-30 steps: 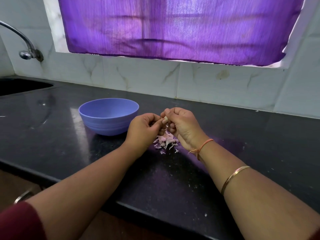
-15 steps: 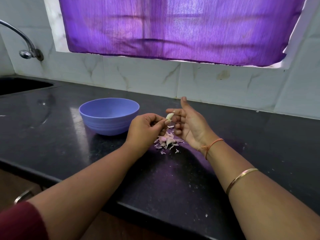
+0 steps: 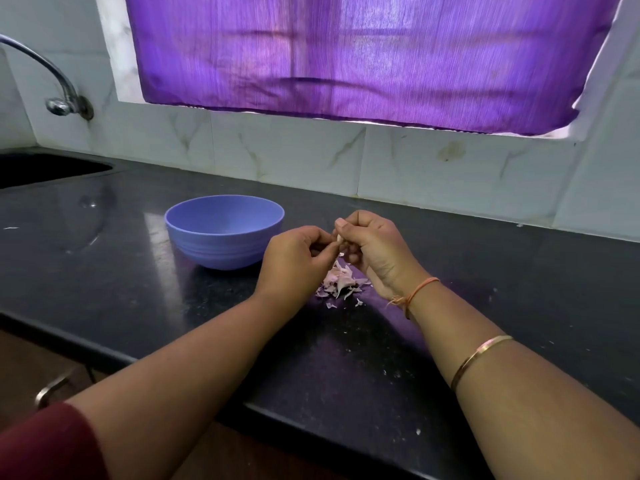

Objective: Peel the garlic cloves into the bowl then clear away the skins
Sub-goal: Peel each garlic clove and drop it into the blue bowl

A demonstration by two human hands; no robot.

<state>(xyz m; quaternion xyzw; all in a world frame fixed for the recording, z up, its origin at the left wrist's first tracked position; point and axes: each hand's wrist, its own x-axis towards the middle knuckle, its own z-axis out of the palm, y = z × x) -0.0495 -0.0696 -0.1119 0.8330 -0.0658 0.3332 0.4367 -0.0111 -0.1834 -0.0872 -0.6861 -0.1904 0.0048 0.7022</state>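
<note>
A pale garlic clove (image 3: 339, 239) is pinched between my two hands above the counter; only a sliver of it shows. My left hand (image 3: 297, 259) holds it with curled fingers from the left. My right hand (image 3: 375, 247) has its fingers curled round it from the right. Directly below the hands lies a small heap of pinkish garlic skins (image 3: 341, 284) on the black counter. A blue-violet bowl (image 3: 224, 232) stands just left of my left hand; its contents are hidden from this angle.
The black counter (image 3: 485, 271) runs to a tiled wall behind. A sink (image 3: 45, 168) and a tap (image 3: 62, 102) are at the far left. Small white flecks are scattered on the counter near the front edge (image 3: 346, 420).
Half a second ago my right hand was spread open beside the clove held by my left fingers. Now the right fingers have curled back onto the clove, as they were a second ago.
</note>
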